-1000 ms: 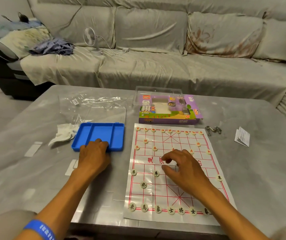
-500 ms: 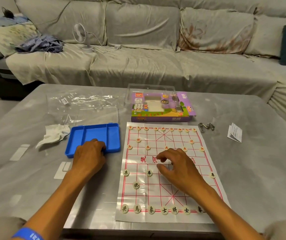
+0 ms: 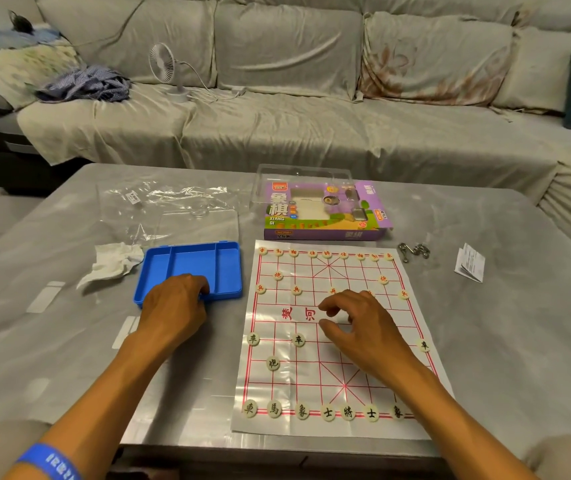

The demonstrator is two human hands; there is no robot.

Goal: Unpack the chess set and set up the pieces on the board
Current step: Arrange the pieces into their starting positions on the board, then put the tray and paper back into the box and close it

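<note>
The plastic chess board [image 3: 332,375] lies flat on the grey table. Red pieces [image 3: 327,254] fill its far side. Black pieces [image 3: 328,412] line the near row, with a black pawn [image 3: 298,340] and a cannon [image 3: 272,363] further up. My right hand [image 3: 363,330] hovers over the board's middle; thumb and forefinger are curled and a little apart, with nothing visible between them. My left hand [image 3: 176,299] has its fingers curled over the near rim of the blue tray [image 3: 190,261], whose compartments look bare.
The purple chess box [image 3: 325,213] stands behind the board. A clear lid [image 3: 201,225], a plastic bag [image 3: 173,199] and a crumpled tissue [image 3: 114,263] lie at the left. A metal ring puzzle [image 3: 414,251] and a leaflet [image 3: 470,263] lie at the right. A sofa runs behind the table.
Both hands keep their places, the left on the tray rim and the right over the board's middle. Only the head view has shifted a little.
</note>
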